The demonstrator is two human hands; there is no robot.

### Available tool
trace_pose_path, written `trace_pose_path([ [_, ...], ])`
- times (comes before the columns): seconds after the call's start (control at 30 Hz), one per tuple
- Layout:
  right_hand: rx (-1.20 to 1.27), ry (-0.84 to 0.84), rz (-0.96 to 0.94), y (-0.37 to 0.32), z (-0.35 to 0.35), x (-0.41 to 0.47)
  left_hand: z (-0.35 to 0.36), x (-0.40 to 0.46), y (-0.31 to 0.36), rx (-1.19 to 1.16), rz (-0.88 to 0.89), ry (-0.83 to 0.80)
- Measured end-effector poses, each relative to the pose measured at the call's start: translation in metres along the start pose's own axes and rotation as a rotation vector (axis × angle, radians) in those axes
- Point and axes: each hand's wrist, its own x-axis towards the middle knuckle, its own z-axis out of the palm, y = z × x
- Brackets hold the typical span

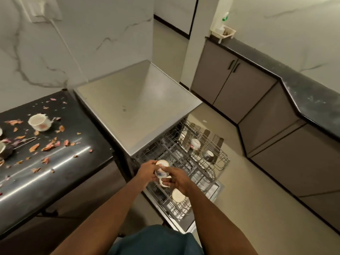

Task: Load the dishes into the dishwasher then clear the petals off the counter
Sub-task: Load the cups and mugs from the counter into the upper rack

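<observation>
2 hands (161,174) are in view, meeting at 1 cup (161,169) above the dishwasher racks (206,157). The racks, 2 of them, carry 3 more pieces: 1 white cup (195,143), 1 dark bowl (207,155) and 1 pale cup (178,195). On the counter (60,162) stands 1 whole cup (40,122), with 2 more dishes cut off at the left edge and 1 metal utensil (25,142). Petals (49,146) lie scattered, too many to count. 2 cabinet door handles (234,66) show.

Both forearms reach forward, the left grip (147,172) and right grip (177,179) meeting, fingers curled in a pinch.
</observation>
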Motion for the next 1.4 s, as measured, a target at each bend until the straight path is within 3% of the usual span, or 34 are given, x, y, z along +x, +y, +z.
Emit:
trace_pose_path([
  [0.57, 0.250, 0.219, -0.003, 0.030, -0.116, -0.024, 0.126, 0.036, -0.021, 0.220, -0.130, -0.152],
  [1.13, 0.591, 0.405, 0.082, 0.029, -0.103, 0.035, 0.120, 0.128, -0.003, 0.398, -0.326, -0.276],
  [1.4, 0.768, 0.495, 0.114, 0.053, -0.091, 0.062, 0.102, 0.190, -0.011, 0.697, -0.359, -0.459],
])
